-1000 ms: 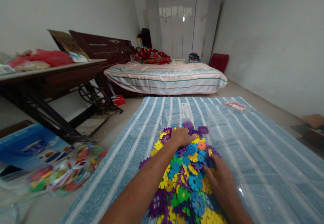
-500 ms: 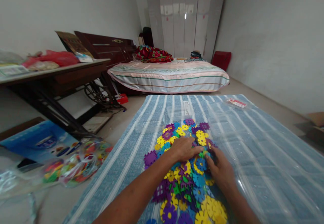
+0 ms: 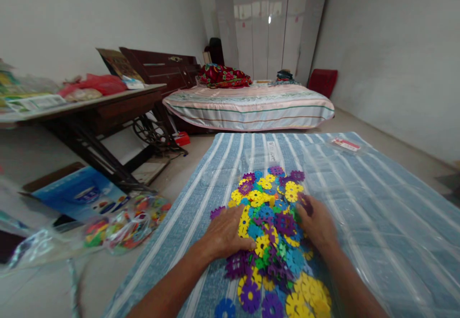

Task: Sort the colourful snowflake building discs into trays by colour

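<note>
A heap of flat plastic snowflake-shaped pieces (image 3: pixel 272 234) in yellow, purple, blue and green lies on a blue striped mat (image 3: pixel 359 222). My left hand (image 3: pixel 224 234) rests flat on the left side of the heap, fingers spread over purple and yellow pieces. My right hand (image 3: pixel 318 224) lies on the heap's right side, its fingers curved over the pieces. Neither hand lifts a piece that I can make out. Clear plastic sheeting (image 3: pixel 362 188) covers the mat to the right of the heap.
A clear bag of coloured pieces (image 3: pixel 125 224) and a blue box (image 3: pixel 77 195) lie on the floor at left. A dark wooden table (image 3: pixel 89 111) stands behind them. A bed (image 3: pixel 247 107) and a white wardrobe (image 3: pixel 269 35) fill the far end. A small red-and-white packet (image 3: pixel 345 144) lies on the mat's far right corner.
My left hand has drawn back from the far end of the heap to its near left side. My right hand has shifted forward along the right side. The pieces have spread out.
</note>
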Motion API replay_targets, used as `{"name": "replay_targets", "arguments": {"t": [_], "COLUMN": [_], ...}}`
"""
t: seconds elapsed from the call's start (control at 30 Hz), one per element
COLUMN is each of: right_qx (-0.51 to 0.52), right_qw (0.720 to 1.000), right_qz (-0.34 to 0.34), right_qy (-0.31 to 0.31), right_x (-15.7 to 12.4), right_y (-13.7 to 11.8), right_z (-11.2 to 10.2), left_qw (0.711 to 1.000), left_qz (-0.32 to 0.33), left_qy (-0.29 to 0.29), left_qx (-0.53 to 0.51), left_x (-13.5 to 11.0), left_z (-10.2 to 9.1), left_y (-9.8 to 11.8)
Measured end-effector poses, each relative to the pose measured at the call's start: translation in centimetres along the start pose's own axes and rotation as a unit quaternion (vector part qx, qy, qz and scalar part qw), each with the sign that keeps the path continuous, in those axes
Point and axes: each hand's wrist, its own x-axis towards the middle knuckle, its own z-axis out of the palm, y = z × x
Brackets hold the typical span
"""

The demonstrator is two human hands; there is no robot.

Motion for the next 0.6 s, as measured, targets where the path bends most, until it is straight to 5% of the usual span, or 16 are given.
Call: {"name": "replay_targets", "arguments": {"t": [0.17, 0.4, 0.5, 0.6], "right_qx": [-0.011, 0.116, 0.196, 0.294], "right_qw": [0.999, 0.991, 0.976, 0.946], "right_qz": [-0.017, 0.009, 0.054, 0.101], "right_qy": [-0.039, -0.069, -0.076, -0.093], "right_x": [0.8, 0.6, 0.9, 1.3], "right_y": [-0.7, -3.1, -4.5, -5.7], "right_z": [1.2, 1.8, 1.8, 1.8], "left_qw": [0.999, 0.986, 0.956, 0.889], "left_qz": [0.019, 0.027, 0.014, 0.016], "left_qy": [-0.004, 0.073, 0.099, 0.084], "left_qx": [-0.025, -0.15, -0.276, -0.45], "left_x": [2.3, 4.7, 5.1, 5.2], "left_z": [1.2, 3.4, 4.2, 4.6], "left_y": [0.2, 1.4, 2.2, 3.2]}}
